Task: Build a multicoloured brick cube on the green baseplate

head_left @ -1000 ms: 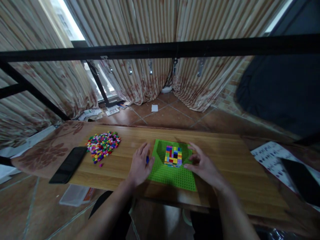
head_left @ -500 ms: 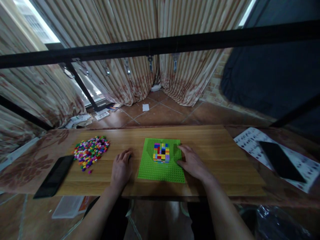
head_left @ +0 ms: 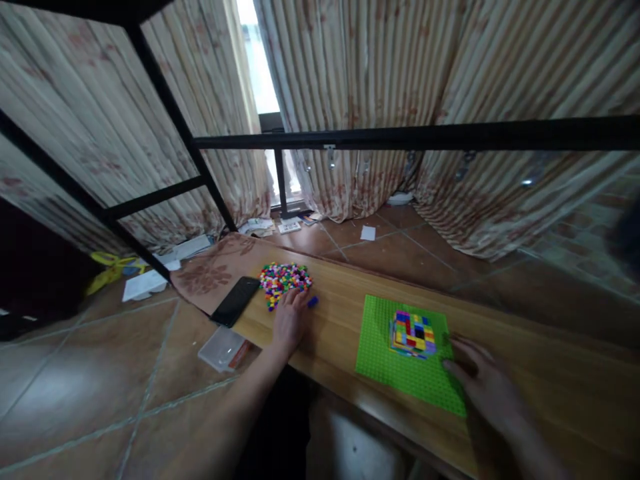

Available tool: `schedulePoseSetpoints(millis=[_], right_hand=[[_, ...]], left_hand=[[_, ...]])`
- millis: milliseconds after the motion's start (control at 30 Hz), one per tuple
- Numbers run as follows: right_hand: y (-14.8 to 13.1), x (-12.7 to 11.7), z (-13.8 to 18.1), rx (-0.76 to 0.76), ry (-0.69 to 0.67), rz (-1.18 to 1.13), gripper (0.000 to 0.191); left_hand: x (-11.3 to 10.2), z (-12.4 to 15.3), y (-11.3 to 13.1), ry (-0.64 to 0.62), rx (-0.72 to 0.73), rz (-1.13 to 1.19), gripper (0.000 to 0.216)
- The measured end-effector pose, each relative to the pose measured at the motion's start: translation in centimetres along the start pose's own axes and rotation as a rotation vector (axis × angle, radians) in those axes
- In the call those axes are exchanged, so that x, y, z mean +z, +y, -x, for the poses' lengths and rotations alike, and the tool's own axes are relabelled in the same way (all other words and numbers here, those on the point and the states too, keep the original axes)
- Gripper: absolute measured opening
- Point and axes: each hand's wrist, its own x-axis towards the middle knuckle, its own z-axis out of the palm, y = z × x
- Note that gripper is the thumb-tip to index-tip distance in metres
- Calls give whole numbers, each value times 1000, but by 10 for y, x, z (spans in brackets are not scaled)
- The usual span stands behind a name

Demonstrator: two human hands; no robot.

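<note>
At the near edge of a heap of small multicoloured building bricks [head_left: 286, 275] is my left hand [head_left: 291, 319], fingers reaching forward and apart, with no brick visible in them. A blue brick [head_left: 313, 302] is close beside its fingertips; whether they touch is unclear. A green studded baseplate [head_left: 377, 353] bears a low block of multicoloured bricks [head_left: 413, 333] with a dark gap in its top. My right hand [head_left: 483, 380] rests at the baseplate's right edge, thumb and fingers apart and holding nothing visible.
Left of the heap, a black phone [head_left: 236, 301] lies on the wooden board [head_left: 333, 333]. Below on the tiled floor is a clear plastic box [head_left: 224, 349]. A black metal rail [head_left: 380, 138] runs across beyond the board, before striped curtains [head_left: 360, 80].
The view has swung left. My left hand has moved from beside the baseplate leftward to the brick heap, and a blue brick now shows beside it. My right hand stays at the baseplate's edge.
</note>
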Motion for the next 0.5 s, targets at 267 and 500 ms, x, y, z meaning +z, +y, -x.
schedulePoseSetpoints(millis=[267, 500], right_hand=[[20, 2, 2, 199, 39, 7, 53], [4, -8, 26, 333, 104, -45, 53]], left_hand=[[-74, 35, -107, 112, -593, -247, 76], [-84, 38, -144, -93, -585, -114, 71]])
